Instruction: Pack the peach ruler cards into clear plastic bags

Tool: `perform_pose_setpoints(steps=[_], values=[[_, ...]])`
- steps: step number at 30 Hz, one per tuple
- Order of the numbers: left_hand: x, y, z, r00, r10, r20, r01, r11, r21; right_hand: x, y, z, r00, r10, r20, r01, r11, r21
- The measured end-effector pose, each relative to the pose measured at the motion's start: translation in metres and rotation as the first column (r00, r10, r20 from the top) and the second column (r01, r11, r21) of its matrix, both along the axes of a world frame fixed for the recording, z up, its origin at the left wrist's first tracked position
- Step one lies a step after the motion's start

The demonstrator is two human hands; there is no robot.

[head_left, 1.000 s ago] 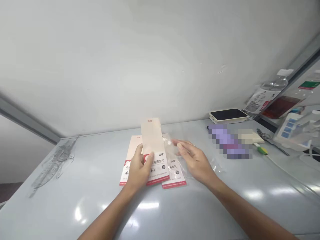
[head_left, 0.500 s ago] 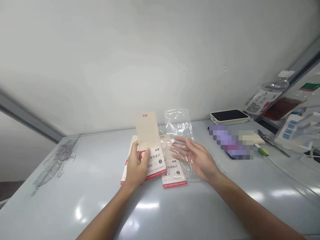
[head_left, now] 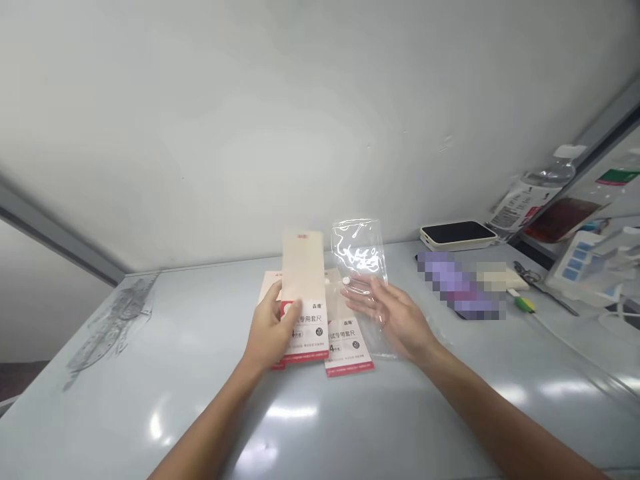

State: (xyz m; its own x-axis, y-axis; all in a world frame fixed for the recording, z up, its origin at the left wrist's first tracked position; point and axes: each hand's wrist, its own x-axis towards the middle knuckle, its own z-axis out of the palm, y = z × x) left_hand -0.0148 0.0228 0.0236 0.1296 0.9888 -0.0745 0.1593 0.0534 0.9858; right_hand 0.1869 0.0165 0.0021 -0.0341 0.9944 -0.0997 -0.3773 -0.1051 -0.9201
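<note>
The grey table top [head_left: 150, 393] meets a white wall [head_left: 250, 120] at its far edge. Well apart from the table's left edge, the left hand [head_left: 270, 330] grasps a cream-and-red card packet [head_left: 304, 287] low down, its long axis pointing toward the wall. The open right hand [head_left: 395, 320] spreads on or just above a clear plastic bag [head_left: 357, 250], which partly overlaps a flat card packet [head_left: 349, 347]
</note>
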Motion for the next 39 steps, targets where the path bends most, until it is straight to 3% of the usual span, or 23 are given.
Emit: perform_pose_setpoints(steps=[3,9,16,19,29,36,39], values=[[-0.008,0.005,0.005,0.989,-0.082,0.125,0.094,0.991,-0.092,0.003,0.001,0.000,0.999,-0.007,0.039,0.006,1.000,0.023],[-0.005,0.001,0.006,0.970,-0.113,0.215,0.121,0.992,-0.026,0.003,0.001,0.001,0.992,-0.068,0.103,0.065,0.997,0.032],[0.009,-0.004,-0.012,0.999,0.033,0.040,-0.035,0.999,0.041,-0.004,-0.004,0.003,0.993,0.108,-0.056,-0.109,0.994,-0.024],[0.006,-0.001,-0.014,0.999,0.041,-0.018,-0.040,0.998,0.053,-0.002,-0.005,0.005,0.986,0.129,-0.103,-0.133,0.990,-0.038],[0.010,-0.004,-0.008,0.986,-0.097,0.133,0.100,0.995,-0.016,-0.003,-0.004,0.008,0.980,0.101,-0.174,-0.117,0.990,-0.082],[0.008,-0.004,-0.007,0.997,0.047,0.064,-0.052,0.996,0.077,-0.007,-0.008,0.008,0.965,0.167,-0.200,-0.196,0.971,-0.134],[0.008,-0.004,-0.005,0.999,0.010,0.050,-0.013,0.998,0.060,-0.008,-0.009,0.008,0.963,0.152,-0.222,-0.186,0.973,-0.137]])
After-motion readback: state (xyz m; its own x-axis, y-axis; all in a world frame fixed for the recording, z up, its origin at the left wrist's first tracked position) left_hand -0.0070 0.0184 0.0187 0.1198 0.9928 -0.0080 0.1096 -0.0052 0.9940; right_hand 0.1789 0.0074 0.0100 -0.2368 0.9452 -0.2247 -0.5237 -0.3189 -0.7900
